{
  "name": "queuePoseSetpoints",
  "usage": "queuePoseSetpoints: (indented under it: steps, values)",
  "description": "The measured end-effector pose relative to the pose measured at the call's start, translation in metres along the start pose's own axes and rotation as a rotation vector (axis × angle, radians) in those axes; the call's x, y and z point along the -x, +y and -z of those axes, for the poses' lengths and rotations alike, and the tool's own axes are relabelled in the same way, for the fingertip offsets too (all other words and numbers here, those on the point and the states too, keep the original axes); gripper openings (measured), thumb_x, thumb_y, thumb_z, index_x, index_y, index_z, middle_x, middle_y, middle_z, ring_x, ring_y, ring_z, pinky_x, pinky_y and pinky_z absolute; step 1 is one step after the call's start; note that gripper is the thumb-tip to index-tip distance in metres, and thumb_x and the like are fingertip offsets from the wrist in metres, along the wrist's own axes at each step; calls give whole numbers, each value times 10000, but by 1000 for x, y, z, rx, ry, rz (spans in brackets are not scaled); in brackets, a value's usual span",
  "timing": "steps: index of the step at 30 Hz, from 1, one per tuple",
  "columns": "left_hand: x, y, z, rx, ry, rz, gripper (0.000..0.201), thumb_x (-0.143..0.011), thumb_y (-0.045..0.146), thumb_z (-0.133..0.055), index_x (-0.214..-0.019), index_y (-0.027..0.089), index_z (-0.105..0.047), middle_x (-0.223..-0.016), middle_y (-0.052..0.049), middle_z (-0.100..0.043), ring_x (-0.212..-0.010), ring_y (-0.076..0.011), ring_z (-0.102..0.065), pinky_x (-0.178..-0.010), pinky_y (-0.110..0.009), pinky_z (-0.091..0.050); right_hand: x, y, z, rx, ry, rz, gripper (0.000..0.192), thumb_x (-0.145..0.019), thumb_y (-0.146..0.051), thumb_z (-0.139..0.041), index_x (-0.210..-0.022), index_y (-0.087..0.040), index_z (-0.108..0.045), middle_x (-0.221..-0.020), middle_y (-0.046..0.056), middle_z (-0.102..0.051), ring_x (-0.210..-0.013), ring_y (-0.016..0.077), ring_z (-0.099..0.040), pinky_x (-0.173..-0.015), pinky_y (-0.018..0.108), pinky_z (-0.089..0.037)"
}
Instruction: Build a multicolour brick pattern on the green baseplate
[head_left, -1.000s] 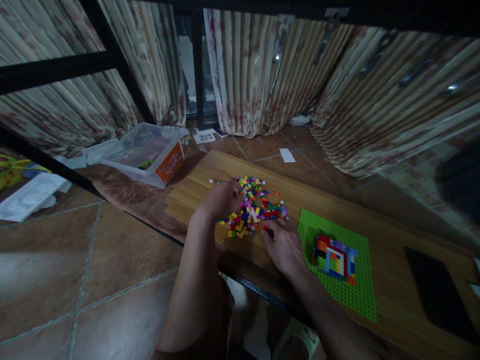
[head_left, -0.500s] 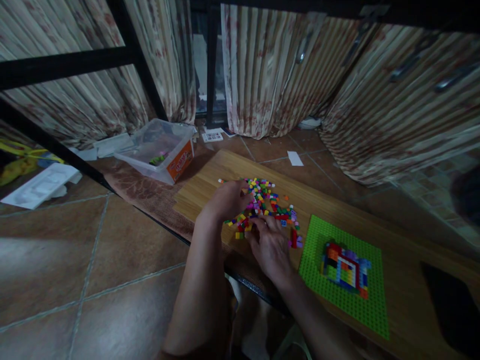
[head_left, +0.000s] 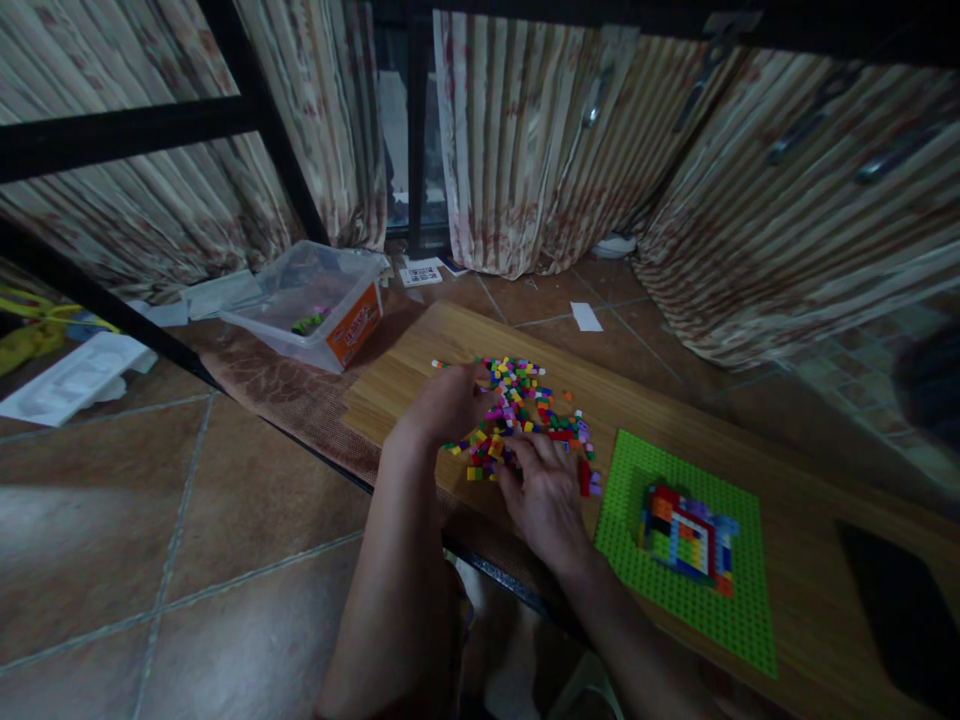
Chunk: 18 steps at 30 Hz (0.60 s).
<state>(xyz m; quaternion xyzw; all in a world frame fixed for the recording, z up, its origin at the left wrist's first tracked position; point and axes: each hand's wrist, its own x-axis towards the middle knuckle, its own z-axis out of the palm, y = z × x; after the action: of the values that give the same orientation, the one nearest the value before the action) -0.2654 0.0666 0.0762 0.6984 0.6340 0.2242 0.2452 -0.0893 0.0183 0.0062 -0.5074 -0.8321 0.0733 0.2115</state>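
A wooden worktop (head_left: 675, 400) runs across the lower right of the frame. On it lies a green baseplate (head_left: 720, 600) carrying a small multicoloured build (head_left: 686, 535). At upper left stands a clear tub (head_left: 300, 300); its orange label is too blurred to read. At centre, a pile of small bricks (head_left: 525, 405) lies under both hands: the left hand (head_left: 442, 405) rests curled on its left edge, the right hand (head_left: 544, 495) spreads loose fingers over its near edge; whether either holds a brick I cannot tell.

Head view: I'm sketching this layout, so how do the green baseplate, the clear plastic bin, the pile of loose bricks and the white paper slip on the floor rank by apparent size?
1. Green baseplate and clear plastic bin: look alike; the bin is farther away, so unsure.
2. Pile of loose bricks.
3. White paper slip.
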Motion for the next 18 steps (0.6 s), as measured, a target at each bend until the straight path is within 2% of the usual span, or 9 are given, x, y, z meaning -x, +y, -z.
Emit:
queuePoseSetpoints:
  steps: [4,12,15,18]
  values:
    - [1,1,1,26,8,12,231,-814,310,-577,-960,153,-665,-793,-76,-697,-701,-174,-616,-645,-254,-429,-10,-4,-7,45,-44,27,352,-850,-312,-593,-1185,-205,-606,-1075,101,-609,-990,280,-508,-869,411,-395]
    - [-1,-2,-1,8,-12,3,229,-814,265,-562,-990,153,-658,-811,-75,-699,-709,-173,-623,-633,-247,-429,-19,4,-5,98,-92,30,239,-892,-231,-504,-1076,-201,-652,-963,94,-651,-937,266,-543,-817,399,-396]
    - [-2,-1,-3,-6,-23,1,216,-810,257,-552,-969,156,-658,-775,-65,-693,-682,-168,-612,-620,-246,-421,-16,4,2,30,-52,-24,248,-904,-212,-467,-1069,-196,-652,-975,92,-659,-944,251,-568,-844,387,-409]
    - [-5,7,-6,-4,-34,-25,177,-812,251,-537,-871,156,-675,-759,-63,-686,-684,-168,-605,-615,-250,-412,-12,10,16,-158,30,-118,245,-898,-219,-465,-1072,-202,-636,-989,74,-659,-918,217,-601,-839,356,-447]
